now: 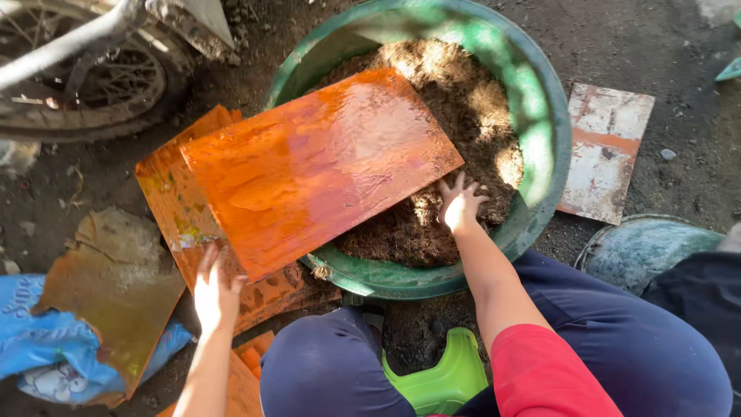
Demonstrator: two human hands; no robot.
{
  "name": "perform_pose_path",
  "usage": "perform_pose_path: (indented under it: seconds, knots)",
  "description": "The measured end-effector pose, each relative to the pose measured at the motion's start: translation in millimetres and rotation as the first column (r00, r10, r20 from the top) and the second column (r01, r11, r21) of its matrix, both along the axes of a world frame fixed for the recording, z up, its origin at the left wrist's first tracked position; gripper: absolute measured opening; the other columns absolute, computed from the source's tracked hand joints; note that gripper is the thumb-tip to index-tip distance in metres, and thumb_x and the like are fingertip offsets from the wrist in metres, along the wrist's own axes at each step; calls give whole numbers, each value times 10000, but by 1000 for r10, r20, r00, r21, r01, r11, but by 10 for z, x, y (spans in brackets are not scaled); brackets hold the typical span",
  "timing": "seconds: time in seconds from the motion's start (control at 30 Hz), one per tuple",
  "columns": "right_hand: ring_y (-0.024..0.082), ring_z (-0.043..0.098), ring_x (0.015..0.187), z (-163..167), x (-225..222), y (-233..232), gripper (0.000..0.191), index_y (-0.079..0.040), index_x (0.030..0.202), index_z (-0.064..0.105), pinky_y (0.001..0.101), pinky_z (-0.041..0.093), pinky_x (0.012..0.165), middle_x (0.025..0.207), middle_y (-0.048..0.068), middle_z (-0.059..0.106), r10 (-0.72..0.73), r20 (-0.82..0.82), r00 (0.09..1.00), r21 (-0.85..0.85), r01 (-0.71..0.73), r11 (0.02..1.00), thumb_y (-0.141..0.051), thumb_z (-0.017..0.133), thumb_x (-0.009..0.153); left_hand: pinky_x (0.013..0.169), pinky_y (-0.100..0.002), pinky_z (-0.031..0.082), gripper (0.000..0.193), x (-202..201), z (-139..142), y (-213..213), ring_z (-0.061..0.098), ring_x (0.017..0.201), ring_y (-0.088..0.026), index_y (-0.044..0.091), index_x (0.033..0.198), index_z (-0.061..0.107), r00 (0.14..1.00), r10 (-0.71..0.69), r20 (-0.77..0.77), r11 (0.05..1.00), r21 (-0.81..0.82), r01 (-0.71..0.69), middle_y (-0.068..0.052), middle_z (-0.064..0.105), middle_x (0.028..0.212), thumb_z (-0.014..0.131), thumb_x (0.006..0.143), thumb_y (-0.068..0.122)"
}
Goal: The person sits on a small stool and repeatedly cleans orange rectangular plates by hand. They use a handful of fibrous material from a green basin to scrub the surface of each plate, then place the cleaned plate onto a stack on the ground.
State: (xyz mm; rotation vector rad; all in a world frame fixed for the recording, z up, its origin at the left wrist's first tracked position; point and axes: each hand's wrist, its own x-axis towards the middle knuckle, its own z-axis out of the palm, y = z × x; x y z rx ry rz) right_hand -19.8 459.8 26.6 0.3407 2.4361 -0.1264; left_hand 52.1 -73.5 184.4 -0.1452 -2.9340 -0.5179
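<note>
- Head view: right hand [461, 203], fingers spread and holding nothing, presses into the brown crumbly soil [463, 116] inside the round green plastic tub [544, 131], centre frame.
- Left hand [217, 292], lower left, palm down, fingers loosely open on the edge of the stacked orange boards [193, 232]; no closed grip seen.
- Wet, glossy orange flat board [316, 166] lies across the tub rim, long axis running lower left to upper right, directly left of the right hand, which is nearer it.

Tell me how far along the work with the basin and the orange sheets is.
Done: the green basin already holds a heap of brown soil. In hand: the right hand digs into that soil, while the left hand presses on the lower orange sheet. Left: the wet top sheet carries no soil yet.
</note>
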Motion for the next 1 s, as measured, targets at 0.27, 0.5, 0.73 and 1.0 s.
perform_pose_path:
  seconds: [0.27,0.5,0.73,1.0]
  knots:
    - [509,452,1387,-13,164,1,438,-333,1435,591,614,428,1125,1552,187,436,-68,-140,988,-111,53,992,-216,506,1021,764,-306,582,498,-93,-1166,-147,705,916,-170,33,1322,617,675,300,674,109,679,-726,-88,720,1122,488,1065,439]
    - [297,661,1017,738,121,-220,629,-188,1357,557,475,582,874,1297,158,609,-330,-65,942,-368,284,885,-240,787,774,819,-423,504,331,-165,-1293,381,643,922,-389,-33,1160,626,870,492,40,762,463,-452,-249,672,1042,502,1110,270]
    - [212,721,793,1680,-18,-1557,388,-43,1146,689,309,634,592,1123,137,719,-210,-612,763,-650,-334,682,-84,768,769,828,-411,518,317,420,-1229,533,656,905,-368,-49,1180,610,881,473,-11,694,621,-364,-238,679,1022,495,1092,233]
    - [464,-47,1476,2153,235,-3010,529,-379,1408,566,833,103,1073,1694,139,70,157,-355,922,-474,-322,819,-463,663,895,841,-508,508,370,83,-1490,227,626,1015,-509,-98,1261,534,901,411,139,837,334,-433,-353,638,1152,481,1125,243]
